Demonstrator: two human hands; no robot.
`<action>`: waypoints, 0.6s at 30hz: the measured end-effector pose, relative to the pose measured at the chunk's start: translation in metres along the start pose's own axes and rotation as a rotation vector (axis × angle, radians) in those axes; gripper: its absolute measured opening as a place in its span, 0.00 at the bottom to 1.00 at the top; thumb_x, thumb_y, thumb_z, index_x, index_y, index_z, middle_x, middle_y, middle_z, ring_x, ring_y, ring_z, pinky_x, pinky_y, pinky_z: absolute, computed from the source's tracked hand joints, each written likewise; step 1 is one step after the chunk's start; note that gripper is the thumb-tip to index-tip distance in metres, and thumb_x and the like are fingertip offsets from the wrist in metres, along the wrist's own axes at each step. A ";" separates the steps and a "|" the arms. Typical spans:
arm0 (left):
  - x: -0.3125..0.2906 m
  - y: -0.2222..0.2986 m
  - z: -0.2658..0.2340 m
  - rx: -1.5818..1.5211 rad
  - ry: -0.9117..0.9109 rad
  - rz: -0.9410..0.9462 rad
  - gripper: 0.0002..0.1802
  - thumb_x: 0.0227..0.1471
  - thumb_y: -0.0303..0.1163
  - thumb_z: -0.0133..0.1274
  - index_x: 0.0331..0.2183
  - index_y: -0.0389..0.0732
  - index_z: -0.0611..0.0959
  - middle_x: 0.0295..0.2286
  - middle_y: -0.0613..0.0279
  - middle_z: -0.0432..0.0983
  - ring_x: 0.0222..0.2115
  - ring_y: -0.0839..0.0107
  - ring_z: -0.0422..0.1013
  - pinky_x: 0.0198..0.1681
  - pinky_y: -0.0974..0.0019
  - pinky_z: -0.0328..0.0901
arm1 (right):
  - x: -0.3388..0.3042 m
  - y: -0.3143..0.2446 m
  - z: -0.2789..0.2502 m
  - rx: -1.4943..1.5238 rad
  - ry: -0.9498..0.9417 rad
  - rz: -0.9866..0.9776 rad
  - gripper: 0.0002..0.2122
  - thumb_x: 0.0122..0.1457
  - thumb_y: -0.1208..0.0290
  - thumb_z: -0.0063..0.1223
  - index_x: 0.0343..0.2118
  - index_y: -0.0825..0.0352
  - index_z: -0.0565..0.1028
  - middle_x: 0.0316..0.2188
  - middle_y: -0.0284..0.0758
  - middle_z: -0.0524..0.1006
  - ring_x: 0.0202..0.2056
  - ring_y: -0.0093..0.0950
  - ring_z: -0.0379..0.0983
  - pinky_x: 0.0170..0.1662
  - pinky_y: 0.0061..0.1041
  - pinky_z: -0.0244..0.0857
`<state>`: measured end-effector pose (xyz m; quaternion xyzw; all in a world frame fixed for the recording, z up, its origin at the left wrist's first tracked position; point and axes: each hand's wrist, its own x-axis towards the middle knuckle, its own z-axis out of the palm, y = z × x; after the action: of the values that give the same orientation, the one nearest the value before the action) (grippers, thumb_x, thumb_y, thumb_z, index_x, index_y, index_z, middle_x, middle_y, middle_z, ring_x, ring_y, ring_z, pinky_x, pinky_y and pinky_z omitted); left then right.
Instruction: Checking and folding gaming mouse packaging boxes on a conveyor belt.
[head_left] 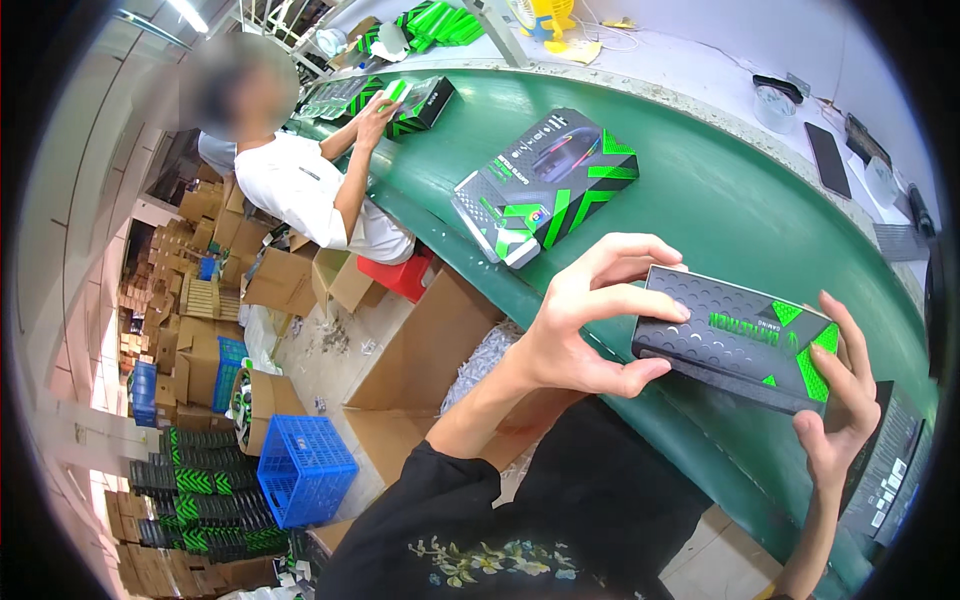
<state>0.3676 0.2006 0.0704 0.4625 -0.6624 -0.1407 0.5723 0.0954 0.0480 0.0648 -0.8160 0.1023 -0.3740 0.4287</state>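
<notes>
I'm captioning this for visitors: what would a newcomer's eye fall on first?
First, the black-and-green box held between the left hand and the right hand, right of center. Next, the larger box lying on the green work surface beyond it. Then the bright blue crate at lower left.

The left hand (pixel 575 325) and the right hand (pixel 850 405) hold a small black and green box (pixel 735 340) between them, one at each end. The left thumb presses its near edge, with a finger on top. Past the left fingers, a bigger box (pixel 550 180) lies on the green table (pixel 720 210). Far past the right fingers is a black phone (pixel 828 160). Well left of the left fingers, a blue crate (pixel 305 470) sits on the floor. Farther off, beyond the left fingers, a person in a white shirt (pixel 305 185) reaches over the table.
</notes>
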 end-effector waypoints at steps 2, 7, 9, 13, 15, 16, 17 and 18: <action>-0.003 0.002 0.003 0.162 0.032 0.027 0.26 0.25 0.25 0.66 0.36 0.39 0.84 0.45 0.48 0.71 0.38 0.56 0.76 0.44 0.59 0.72 | 0.007 -0.006 -0.004 -0.109 -0.057 -0.045 0.26 0.47 0.54 0.66 0.45 0.68 0.77 0.54 0.59 0.66 0.51 0.49 0.70 0.54 0.43 0.63; 0.001 0.001 0.007 0.270 0.092 0.141 0.28 0.24 0.28 0.65 0.37 0.36 0.84 0.40 0.45 0.76 0.35 0.58 0.77 0.40 0.61 0.73 | 0.011 -0.025 -0.003 -0.180 -0.052 -0.046 0.22 0.46 0.65 0.60 0.44 0.71 0.76 0.52 0.58 0.68 0.48 0.47 0.72 0.51 0.40 0.65; 0.002 0.003 0.003 0.339 0.081 0.134 0.27 0.26 0.30 0.64 0.36 0.32 0.83 0.37 0.41 0.78 0.35 0.57 0.78 0.40 0.61 0.73 | 0.009 -0.026 0.005 -0.177 -0.008 -0.049 0.21 0.45 0.69 0.58 0.45 0.71 0.76 0.51 0.57 0.68 0.47 0.46 0.72 0.50 0.39 0.66; 0.008 0.005 0.017 0.364 0.179 0.183 0.30 0.24 0.25 0.64 0.39 0.34 0.83 0.37 0.49 0.78 0.33 0.60 0.77 0.35 0.64 0.74 | 0.007 -0.019 0.014 -0.159 0.120 -0.010 0.22 0.45 0.75 0.52 0.47 0.74 0.73 0.51 0.54 0.69 0.47 0.40 0.71 0.51 0.34 0.64; 0.006 0.004 0.027 0.357 0.274 0.124 0.32 0.28 0.23 0.59 0.43 0.32 0.79 0.39 0.47 0.75 0.36 0.59 0.75 0.39 0.65 0.71 | 0.010 -0.025 0.030 -0.105 0.283 0.098 0.21 0.47 0.77 0.49 0.46 0.75 0.73 0.52 0.53 0.69 0.51 0.39 0.68 0.55 0.33 0.59; 0.006 0.006 0.035 0.311 0.306 0.057 0.31 0.29 0.23 0.57 0.44 0.32 0.79 0.40 0.47 0.73 0.38 0.58 0.73 0.42 0.64 0.69 | 0.012 -0.029 0.035 -0.077 0.309 0.169 0.19 0.48 0.76 0.49 0.46 0.73 0.74 0.53 0.53 0.67 0.54 0.40 0.65 0.59 0.36 0.54; 0.004 0.012 0.042 0.268 0.339 -0.010 0.30 0.30 0.23 0.54 0.44 0.31 0.78 0.41 0.47 0.71 0.40 0.58 0.71 0.45 0.63 0.67 | 0.010 -0.030 0.035 -0.069 0.311 0.178 0.19 0.48 0.76 0.49 0.46 0.73 0.74 0.53 0.53 0.67 0.54 0.40 0.65 0.59 0.36 0.54; 0.003 0.016 0.049 0.255 0.332 -0.048 0.30 0.31 0.23 0.51 0.44 0.31 0.77 0.43 0.46 0.68 0.42 0.56 0.67 0.49 0.60 0.63 | 0.006 -0.026 0.032 -0.094 0.267 0.152 0.18 0.49 0.73 0.49 0.45 0.72 0.75 0.54 0.54 0.66 0.55 0.42 0.64 0.59 0.39 0.54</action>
<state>0.3168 0.1906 0.0689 0.5636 -0.5602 0.0088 0.6070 0.1175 0.0812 0.0771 -0.7681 0.2370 -0.4405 0.3998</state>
